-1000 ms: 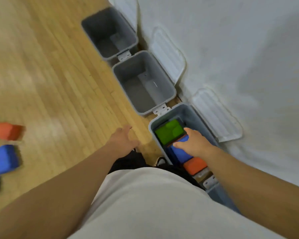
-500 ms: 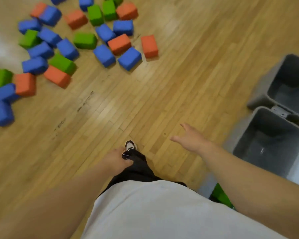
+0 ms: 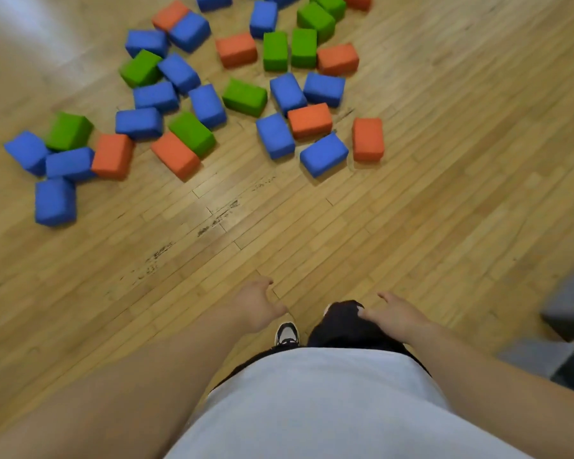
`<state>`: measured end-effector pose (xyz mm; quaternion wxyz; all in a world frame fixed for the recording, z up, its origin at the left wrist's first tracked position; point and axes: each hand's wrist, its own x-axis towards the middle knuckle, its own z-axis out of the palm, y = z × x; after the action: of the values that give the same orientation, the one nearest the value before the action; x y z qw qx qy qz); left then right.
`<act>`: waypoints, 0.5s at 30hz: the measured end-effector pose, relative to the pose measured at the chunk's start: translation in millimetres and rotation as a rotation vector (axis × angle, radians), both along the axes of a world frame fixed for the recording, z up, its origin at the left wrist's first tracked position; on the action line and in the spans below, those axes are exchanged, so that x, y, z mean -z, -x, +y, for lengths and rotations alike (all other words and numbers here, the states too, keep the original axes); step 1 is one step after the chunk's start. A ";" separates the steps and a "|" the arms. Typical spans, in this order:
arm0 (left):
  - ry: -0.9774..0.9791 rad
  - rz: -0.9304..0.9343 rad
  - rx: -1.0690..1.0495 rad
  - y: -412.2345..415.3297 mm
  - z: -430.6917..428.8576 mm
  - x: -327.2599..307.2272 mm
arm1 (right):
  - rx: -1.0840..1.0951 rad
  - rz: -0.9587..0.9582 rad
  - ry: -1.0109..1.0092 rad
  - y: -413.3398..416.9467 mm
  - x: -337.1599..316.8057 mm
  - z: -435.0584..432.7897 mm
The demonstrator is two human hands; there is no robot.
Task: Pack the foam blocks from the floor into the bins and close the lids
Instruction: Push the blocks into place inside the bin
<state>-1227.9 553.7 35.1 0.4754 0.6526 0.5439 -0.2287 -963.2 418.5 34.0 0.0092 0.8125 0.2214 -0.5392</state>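
Note:
Several blue, green and orange foam blocks lie scattered over the wooden floor in the upper half of the head view. Nearest to me are a blue block (image 3: 323, 154) and an orange block (image 3: 368, 139). My left hand (image 3: 257, 304) hangs empty with relaxed fingers low in the middle. My right hand (image 3: 393, 318) is also empty, fingers spread loosely, beside my dark trouser leg. Only grey edges of two bins (image 3: 569, 301) show at the right border. Both hands are far below the blocks.
Bare wooden floor (image 3: 312, 226) with dark scuff marks lies between me and the blocks. My shoe (image 3: 287, 334) shows below my left hand. My light shirt fills the bottom of the view.
My right hand left the blocks in the bin and came out empty. My view has swung from the bins to the block pile, which now sits closer and more central.

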 end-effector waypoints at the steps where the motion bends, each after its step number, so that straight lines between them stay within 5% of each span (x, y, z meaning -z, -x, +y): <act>1: -0.010 -0.026 -0.015 -10.6 19.8 -0.6 | 0.005 -0.006 0.013 -7.6 2.6 13.9; 8: -0.042 -0.137 -0.222 -45.9 167.8 6.2 | -0.078 0.020 0.064 -52.3 26.6 172.4; 15: -0.031 -0.005 -0.568 -6.6 287.2 0.3 | -0.338 0.033 0.079 -58.8 17.7 399.6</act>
<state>-1221.2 840.9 34.7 0.5117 0.4817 0.7073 -0.0765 -904.4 818.1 16.2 0.1282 0.7536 0.3336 -0.5517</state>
